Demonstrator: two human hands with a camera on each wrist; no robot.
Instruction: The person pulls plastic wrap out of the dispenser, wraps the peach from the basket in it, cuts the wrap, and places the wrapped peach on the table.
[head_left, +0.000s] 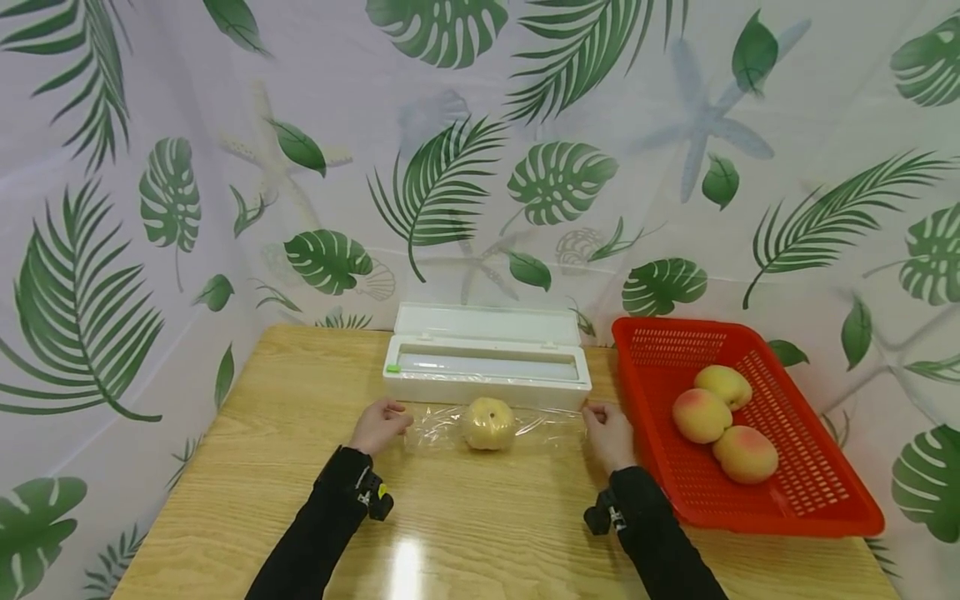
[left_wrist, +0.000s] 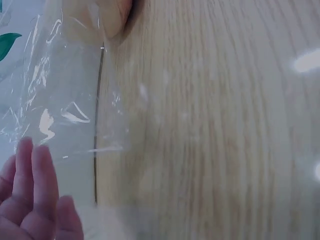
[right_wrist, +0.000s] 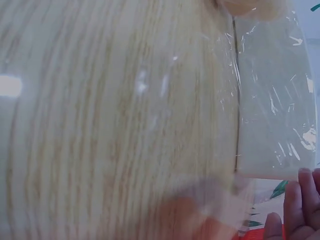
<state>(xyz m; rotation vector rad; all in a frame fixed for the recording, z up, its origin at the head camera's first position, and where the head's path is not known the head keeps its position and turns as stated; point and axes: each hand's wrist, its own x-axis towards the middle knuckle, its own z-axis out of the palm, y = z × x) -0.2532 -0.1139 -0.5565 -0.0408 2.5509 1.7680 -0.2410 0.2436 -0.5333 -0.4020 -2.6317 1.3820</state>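
A yellow peach [head_left: 489,423] sits on the table with a strip of clear plastic wrap [head_left: 435,427] about it, spreading out to both sides. At the strip's left end is my left hand [head_left: 381,427]. In the left wrist view, its fingers [left_wrist: 44,175] are fairly straight, with the tips at the wrap's edge and the thumb apart. My right hand [head_left: 609,437] is at the right end. The right wrist view shows its fingertips [right_wrist: 305,176] by the wrap's edge, the thumb held away. Behind the peach stands a white plastic wrap dispenser [head_left: 487,392], lid raised, with a roll inside.
A red plastic basket [head_left: 652,467] stands on the right, close to my right hand, with several peaches [head_left: 701,416] in it. The wooden table [head_left: 480,533] meets a leaf-patterned cloth [head_left: 315,167] at the back and left. A green slider [head_left: 393,368] is on the dispenser's left end.
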